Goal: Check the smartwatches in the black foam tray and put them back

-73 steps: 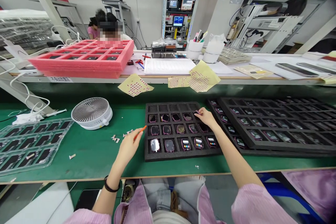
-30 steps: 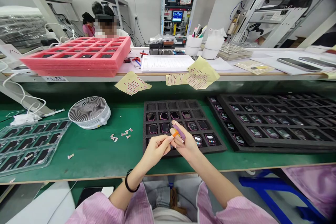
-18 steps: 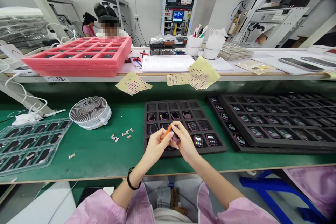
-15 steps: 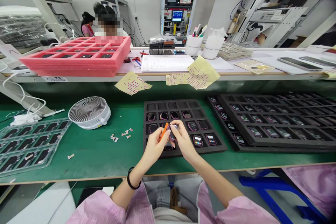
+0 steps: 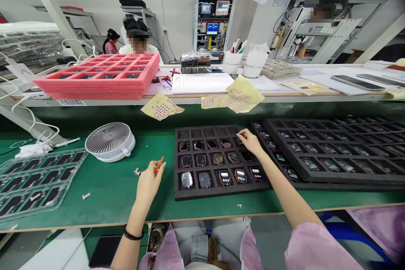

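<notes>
My left hand (image 5: 149, 183) is over the green bench, left of the black foam tray (image 5: 205, 194), with its fingers closed on a thin orange stick-like tool (image 5: 160, 164). My right hand (image 5: 249, 141) reaches to the tray's far right side, fingertips pinched on a dark smartwatch (image 5: 241, 139) in the end cell of the second row from the back. Fingers hide most of that watch. Smartwatches with purplish cases fill the nearer rows; a front-row one (image 5: 225, 178) has a lit screen with coloured dots. The backmost row shows bare cells.
Stacked black foam trays (image 5: 329, 177) hold more watches at right. A white fan (image 5: 110, 141), small scraps (image 5: 86, 196) and a clear plastic tray (image 5: 60, 202) lie to the left. The shelf above carries a pink foam tray (image 5: 95, 90). Co-workers sit beyond.
My hands have parted: the left moved left with the orange tool, the right moved to the tray's far right side. Front-row watches are uncovered, and the previously bare second-row end cell has a watch.
</notes>
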A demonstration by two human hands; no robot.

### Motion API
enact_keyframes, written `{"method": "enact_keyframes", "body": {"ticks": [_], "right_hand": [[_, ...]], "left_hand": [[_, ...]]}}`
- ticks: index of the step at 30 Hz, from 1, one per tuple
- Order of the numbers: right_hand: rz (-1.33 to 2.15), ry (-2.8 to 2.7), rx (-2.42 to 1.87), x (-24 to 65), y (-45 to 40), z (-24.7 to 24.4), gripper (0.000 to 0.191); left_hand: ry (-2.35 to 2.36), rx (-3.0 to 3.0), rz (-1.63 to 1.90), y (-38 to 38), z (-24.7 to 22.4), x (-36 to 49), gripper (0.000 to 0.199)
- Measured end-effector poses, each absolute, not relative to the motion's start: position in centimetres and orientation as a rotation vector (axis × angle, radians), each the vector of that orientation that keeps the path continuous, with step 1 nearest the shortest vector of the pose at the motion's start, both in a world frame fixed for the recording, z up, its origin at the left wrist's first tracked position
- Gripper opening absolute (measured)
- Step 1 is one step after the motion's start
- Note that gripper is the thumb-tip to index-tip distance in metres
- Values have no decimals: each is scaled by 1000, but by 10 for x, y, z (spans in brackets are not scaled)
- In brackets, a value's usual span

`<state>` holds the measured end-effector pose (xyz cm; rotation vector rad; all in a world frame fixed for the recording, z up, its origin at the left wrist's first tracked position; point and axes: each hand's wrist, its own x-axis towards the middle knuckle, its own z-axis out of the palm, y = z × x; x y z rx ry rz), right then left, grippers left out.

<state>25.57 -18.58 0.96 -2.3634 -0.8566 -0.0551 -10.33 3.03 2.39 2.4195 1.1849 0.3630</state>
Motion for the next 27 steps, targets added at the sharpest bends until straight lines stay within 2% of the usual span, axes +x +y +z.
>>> {"method": "enact_keyframes", "body": {"ticks": [3, 7, 10, 12, 17, 23, 27], "right_hand": [[-32, -929, -2391, 248, -191, 3, 18], [-248, -921, -2612, 225, -211, 3, 18], [-286, -890, -2896, 210, -227, 0, 28], [-227, -877, -2921, 205, -235, -7, 34], [-66, -846, -2449, 204, -241, -15, 36], [237, -636, -1712, 157, -222, 19, 47], [608, -494, -1239, 106, -198, 41, 34]], "left_hand": [[1129, 2414, 363, 25, 26, -99, 31], [1044, 2370, 415, 19, 28, -94, 35], [954, 2293, 426, 14, 31, -91, 39], [904, 2254, 414, 10, 35, -89, 41], [750, 2172, 371, -8, 45, -81, 38], [378, 1984, 249, -42, 53, -61, 38], [245, 1846, 203, -66, 56, -44, 39]]}}
